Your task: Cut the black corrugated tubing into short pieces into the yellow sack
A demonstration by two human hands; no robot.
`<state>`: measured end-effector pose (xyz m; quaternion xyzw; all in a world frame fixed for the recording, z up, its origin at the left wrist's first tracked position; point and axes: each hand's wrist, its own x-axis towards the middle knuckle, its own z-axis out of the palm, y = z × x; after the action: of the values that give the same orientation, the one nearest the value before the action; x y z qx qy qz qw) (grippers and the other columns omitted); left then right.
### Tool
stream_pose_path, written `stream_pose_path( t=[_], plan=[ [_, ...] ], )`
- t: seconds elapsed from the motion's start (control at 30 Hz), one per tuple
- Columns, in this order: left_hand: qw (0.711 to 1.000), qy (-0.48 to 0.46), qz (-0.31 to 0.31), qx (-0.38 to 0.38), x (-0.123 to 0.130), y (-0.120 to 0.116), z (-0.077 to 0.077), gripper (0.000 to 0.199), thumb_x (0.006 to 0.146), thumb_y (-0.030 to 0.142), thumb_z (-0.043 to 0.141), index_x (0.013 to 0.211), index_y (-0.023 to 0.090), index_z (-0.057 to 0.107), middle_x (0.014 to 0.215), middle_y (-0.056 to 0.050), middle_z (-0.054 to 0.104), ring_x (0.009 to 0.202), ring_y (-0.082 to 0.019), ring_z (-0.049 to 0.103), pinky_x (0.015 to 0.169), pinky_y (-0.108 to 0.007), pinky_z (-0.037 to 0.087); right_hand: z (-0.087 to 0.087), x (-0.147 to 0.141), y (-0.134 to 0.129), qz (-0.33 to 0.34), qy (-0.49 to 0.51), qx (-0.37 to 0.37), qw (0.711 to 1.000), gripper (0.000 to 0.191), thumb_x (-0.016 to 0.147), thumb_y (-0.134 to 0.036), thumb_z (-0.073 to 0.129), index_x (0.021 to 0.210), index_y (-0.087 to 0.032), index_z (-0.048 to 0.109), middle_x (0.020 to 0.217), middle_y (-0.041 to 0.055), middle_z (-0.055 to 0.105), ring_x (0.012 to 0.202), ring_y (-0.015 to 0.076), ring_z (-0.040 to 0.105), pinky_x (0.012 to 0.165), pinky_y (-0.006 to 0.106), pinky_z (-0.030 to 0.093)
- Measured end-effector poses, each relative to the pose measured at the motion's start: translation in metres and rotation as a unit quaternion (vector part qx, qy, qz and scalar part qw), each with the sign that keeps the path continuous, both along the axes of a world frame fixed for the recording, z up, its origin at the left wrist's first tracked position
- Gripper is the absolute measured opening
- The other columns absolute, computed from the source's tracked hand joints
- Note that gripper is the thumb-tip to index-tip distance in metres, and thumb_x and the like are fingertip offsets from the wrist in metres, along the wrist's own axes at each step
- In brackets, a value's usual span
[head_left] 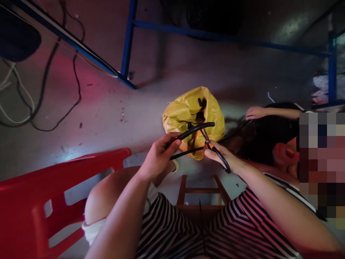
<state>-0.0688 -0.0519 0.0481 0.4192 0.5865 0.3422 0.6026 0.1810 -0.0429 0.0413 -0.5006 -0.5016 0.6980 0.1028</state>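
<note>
The left hand (pixel 156 158) is closed around a black, ribbed, flexible tube (pixel 192 132), gripping it between the thumb on top and the curled fingers. The tube's free end reaches out past the thumb to the right and bends slightly downward at its tip. The right hand (pixel 230 156) is partly closed on a pair of metal scissors with black looped handles (pixel 206 137), its thumb lying along the near side; which fingers pass through the loops cannot be made out. The narrow blades point up and away from the right hand and meet the tube near its free end; whether they stand around it or just against it is too small to tell.

A smooth, thin black cord (pixel 188 152) runs below the tube from beside the left hand toward the right hand. Whether it joins the tube inside the left hand is hidden.

Tube and scissors are held up in front of the person, over the near part of a crumpled yellow plastic bag (pixel 185 102). The bag sits on the grey floor (pixel 151 111) with its mouth open, and short black pieces (pixel 201 103) show inside. To the right, a co-worker's hand (pixel 256 112) rests near dark clothing. A red plastic chair (pixel 105 162) stands at the left.
</note>
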Motion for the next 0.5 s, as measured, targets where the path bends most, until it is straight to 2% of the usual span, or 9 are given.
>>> stream_pose_path(
  t=[0.37, 0.5],
  plan=[
    [0.993, 0.079, -0.075, 0.042, -0.003, -0.0018, -0.0042, 0.037, 0.095, 0.045, 0.061, 0.117, 0.016, 0.07, 0.096, -0.006, 0.074, 0.085, -0.018, 0.064, 0.079, -0.031, 0.053, 0.0002, -0.0026, 0.0012, -0.024, 0.028, 0.005, 0.999, 0.055, 0.089, -0.076, 0.058, 0.088, -0.022, 0.052, 0.086, 0.0011, 0.05, 0.084, 0.0201, 0.047, 0.079, 0.034, 0.037],
    [0.991, 0.087, -0.083, 0.058, -0.0039, -0.0017, -0.0037, 0.034, 0.096, 0.042, 0.061, 0.117, 0.017, 0.07, 0.099, -0.007, 0.076, 0.085, -0.018, 0.066, 0.081, -0.032, 0.054, -0.0019, -0.0023, -0.0002, -0.031, 0.023, 0.005, 0.999, 0.054, 0.09, -0.076, 0.058, 0.089, -0.021, 0.053, 0.086, 0.0012, 0.051, 0.083, 0.0196, 0.048, 0.078, 0.034, 0.039]
  ],
)
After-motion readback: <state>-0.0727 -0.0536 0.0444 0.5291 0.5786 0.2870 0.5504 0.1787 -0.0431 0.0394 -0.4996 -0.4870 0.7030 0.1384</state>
